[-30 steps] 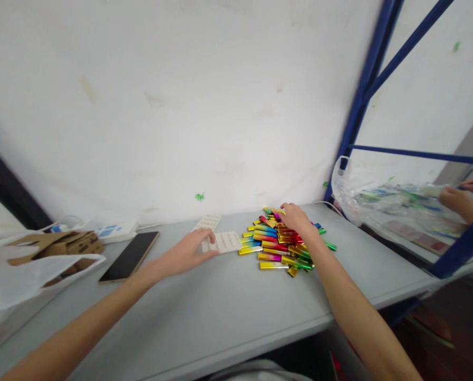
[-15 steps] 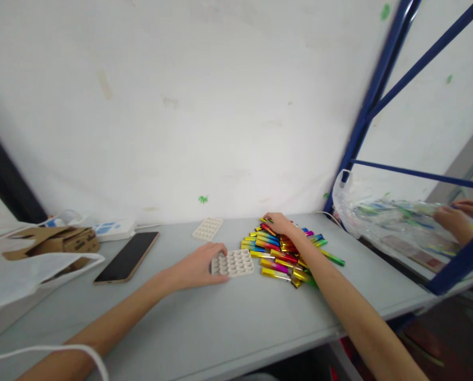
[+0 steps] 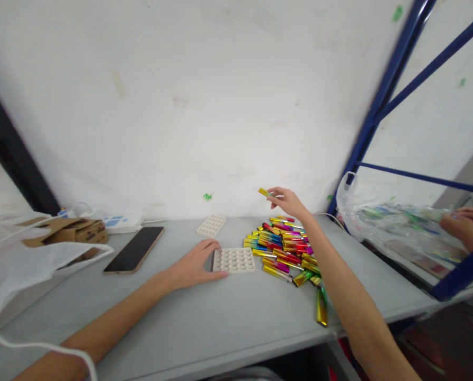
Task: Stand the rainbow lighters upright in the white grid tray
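Observation:
My left hand (image 3: 198, 266) grips the left end of a white tray (image 3: 234, 261) with rows of round cups, fingers at its far corner and thumb at its near corner. The tray lies flat on the grey table, and no lighters show in its cups. Raised above the back of the table, my right hand (image 3: 286, 200) pinches one shiny lighter (image 3: 264, 192), its golden end pointing left. Below that hand spreads a loose pile of metallic lighters (image 3: 278, 248) in gold, red, blue, purple and green, partly hidden by my right forearm. A single gold-green lighter (image 3: 321, 309) lies near the front edge.
A second white tray (image 3: 211, 226) lies near the wall. On the left are a phone (image 3: 135, 250), a cardboard box (image 3: 77, 231), a power strip (image 3: 122, 222) and a white bag (image 3: 33, 272). Blue frame bars (image 3: 365, 124) rise at right, beyond which another person's hands (image 3: 464, 222) handle plastic bags.
My right hand has lifted from the pile with a lighter in its fingers. One lighter now lies apart, closer to the front edge. My left hand stays at the tray.

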{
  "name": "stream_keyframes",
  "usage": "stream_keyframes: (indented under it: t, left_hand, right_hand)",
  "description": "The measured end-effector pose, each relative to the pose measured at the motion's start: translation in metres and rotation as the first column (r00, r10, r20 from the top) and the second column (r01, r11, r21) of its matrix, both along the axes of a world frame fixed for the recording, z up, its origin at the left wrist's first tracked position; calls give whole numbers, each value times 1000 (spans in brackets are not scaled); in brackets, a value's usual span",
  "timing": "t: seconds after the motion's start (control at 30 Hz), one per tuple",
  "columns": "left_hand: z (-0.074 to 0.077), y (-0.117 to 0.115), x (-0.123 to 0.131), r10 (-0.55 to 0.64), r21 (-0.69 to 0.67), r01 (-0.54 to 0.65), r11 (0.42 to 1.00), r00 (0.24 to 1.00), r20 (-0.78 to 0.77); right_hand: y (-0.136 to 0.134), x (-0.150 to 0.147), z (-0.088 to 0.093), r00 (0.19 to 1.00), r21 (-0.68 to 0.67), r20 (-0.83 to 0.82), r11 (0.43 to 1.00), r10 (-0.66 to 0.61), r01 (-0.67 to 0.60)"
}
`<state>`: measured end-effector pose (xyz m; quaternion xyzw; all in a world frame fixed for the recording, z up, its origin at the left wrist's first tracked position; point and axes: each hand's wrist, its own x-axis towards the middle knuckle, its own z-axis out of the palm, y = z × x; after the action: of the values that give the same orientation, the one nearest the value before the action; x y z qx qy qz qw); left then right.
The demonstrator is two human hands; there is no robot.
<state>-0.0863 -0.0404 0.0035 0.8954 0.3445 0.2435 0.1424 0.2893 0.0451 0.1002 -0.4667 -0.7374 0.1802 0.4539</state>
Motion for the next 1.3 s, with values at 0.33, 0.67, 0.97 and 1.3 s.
stream_keyframes:
  t: [0.33,0.67,0.97,1.3]
  left_hand:
    - [-1,0,-1,-16,-37,15,999,1000,-18]
    - [4,1,1,-26,-33,25,999,999,-25]
    - [4,1,0,-22,-31,21,999,999,-42]
    - [7,1,0,17,-19,-18,1000,999,-46]
  right_hand:
    - [-153,25,19,971,-263,-4,937,239,-232]
    - [-263,60,-68,939,-683,-272,644,212,-343]
    - [-206,20,-70,907,-651,-386,646,170,-398]
    - [-178,1,-60,936,-519,-233,780,264,-350]
